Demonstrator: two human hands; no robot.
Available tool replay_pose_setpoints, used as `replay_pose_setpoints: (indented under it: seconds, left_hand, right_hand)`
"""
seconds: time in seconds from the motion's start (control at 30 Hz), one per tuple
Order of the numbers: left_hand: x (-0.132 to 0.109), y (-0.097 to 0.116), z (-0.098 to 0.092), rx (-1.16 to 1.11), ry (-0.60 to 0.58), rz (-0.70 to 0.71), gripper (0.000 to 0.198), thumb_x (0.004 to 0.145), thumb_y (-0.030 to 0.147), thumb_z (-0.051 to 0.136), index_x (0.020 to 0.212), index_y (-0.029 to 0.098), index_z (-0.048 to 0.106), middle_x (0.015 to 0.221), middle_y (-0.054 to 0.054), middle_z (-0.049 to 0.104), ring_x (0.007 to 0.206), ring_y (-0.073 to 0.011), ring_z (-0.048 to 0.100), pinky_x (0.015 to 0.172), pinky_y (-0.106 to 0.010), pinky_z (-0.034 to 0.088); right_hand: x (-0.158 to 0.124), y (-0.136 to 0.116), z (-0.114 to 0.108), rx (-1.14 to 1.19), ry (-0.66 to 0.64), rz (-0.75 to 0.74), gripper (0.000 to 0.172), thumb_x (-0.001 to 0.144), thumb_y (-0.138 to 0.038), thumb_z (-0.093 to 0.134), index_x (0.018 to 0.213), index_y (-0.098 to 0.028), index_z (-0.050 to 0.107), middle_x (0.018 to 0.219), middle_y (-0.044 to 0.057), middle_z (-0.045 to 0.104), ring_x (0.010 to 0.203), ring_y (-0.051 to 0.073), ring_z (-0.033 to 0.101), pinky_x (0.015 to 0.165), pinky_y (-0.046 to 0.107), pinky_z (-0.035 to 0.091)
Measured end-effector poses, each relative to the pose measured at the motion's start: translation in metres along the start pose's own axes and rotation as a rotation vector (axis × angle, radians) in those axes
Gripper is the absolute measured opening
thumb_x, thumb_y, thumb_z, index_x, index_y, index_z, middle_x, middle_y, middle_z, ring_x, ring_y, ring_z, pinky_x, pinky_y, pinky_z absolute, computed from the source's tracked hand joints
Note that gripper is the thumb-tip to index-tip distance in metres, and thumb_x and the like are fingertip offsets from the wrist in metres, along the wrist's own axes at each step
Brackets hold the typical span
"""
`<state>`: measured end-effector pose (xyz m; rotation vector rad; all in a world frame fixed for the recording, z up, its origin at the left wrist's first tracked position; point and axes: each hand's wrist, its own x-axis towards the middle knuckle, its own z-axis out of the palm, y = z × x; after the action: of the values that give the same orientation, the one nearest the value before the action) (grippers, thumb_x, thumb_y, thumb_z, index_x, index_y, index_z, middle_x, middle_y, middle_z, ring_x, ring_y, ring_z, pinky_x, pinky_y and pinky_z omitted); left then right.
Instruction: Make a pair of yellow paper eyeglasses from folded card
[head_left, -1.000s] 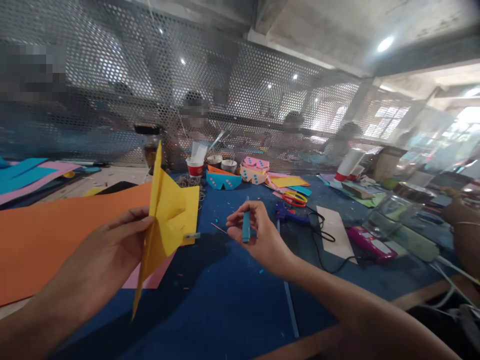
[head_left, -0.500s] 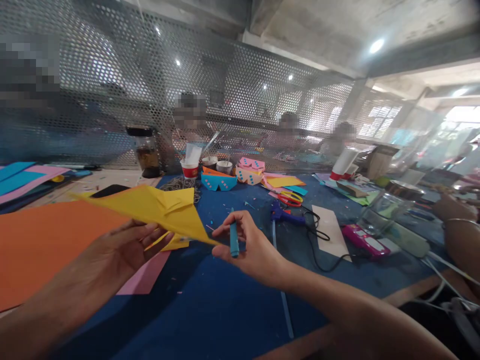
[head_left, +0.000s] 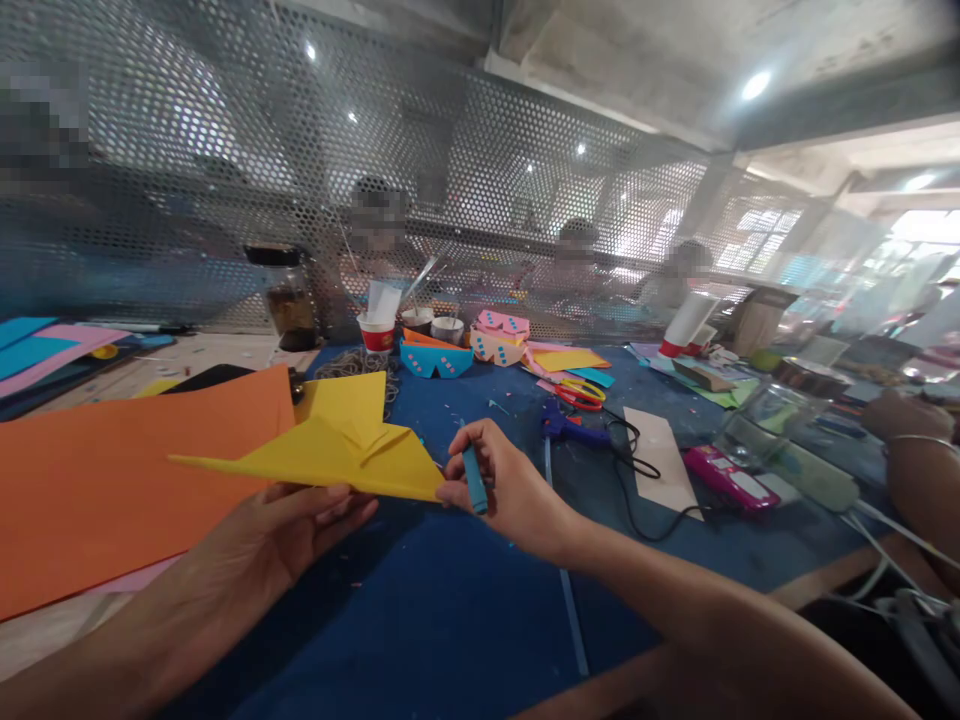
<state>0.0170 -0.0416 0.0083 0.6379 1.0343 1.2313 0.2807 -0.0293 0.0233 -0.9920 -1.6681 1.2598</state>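
A folded yellow paper point(head_left: 322, 450) with creased flaps is held above the blue table. My left hand point(head_left: 292, 530) is closed on its lower edge from underneath, with the thumb along the near fold. At the paper's right corner my right hand point(head_left: 502, 490) is closed, its thumb and fingertip against the tip. A blue marker point(head_left: 475, 480) is tucked among the right hand's fingers, tilted and partly covered by them. Left of the yellow paper lies a large orange sheet point(head_left: 135, 470), which the paper partly overlaps in view.
Blue point(head_left: 435, 360) and pink point(head_left: 499, 325) paper masks stand at the back by paper cups point(head_left: 375, 333). To the right are a blue glue gun point(head_left: 574, 430) with its cord, scissors point(head_left: 581, 393), a pink device point(head_left: 731, 480) and a glass jar point(head_left: 780, 415). Another person's arm point(head_left: 919, 470) is at far right.
The yellow paper has tilted and shifted slightly right, its left tip dropping in front of the orange sheet. My left hand has moved right and down with it; the marker leans more.
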Motion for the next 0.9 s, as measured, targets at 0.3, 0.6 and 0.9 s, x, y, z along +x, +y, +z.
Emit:
replay_pose_setpoints:
  seconds: [0.3,0.6,0.9]
  left_hand:
    - [-0.031,-0.028,0.000,0.514,-0.302,0.119,0.012,0.090,0.035,0.082,0.087,0.024,0.078,0.073,-0.004,0.079,0.071,-0.0234,0.080,0.072,-0.033,0.070]
    - [-0.037,-0.034,-0.021,1.407,-0.506,1.207,0.053,0.100,0.033,0.074,0.152,0.036,0.065,0.141,-0.004,0.079,0.125,-0.0272,0.074,0.113,-0.037,0.058]
    - [-0.023,-0.046,-0.030,1.517,-0.500,1.163,0.058,0.099,0.048,0.074,0.156,0.037,0.063,0.146,-0.002,0.077,0.127,-0.0286,0.073,0.114,-0.038,0.055]
  right_hand:
    - [0.006,-0.001,-0.024,-0.142,-0.049,-0.026,0.040,0.089,-0.035,0.086,0.111,-0.024,0.054,0.090,-0.004,0.066,0.079,0.014,0.064,0.077,0.030,0.053]
    - [0.001,-0.002,-0.034,-0.311,-0.203,0.028,0.024,0.095,-0.029,0.075,0.111,-0.024,0.057,0.093,-0.003,0.070,0.081,0.015,0.065,0.076,0.029,0.052]
    - [0.002,-0.012,-0.032,-0.304,0.026,-0.081,0.023,0.106,-0.044,0.067,0.114,-0.025,0.057,0.098,0.001,0.075,0.087,0.017,0.072,0.082,0.032,0.056]
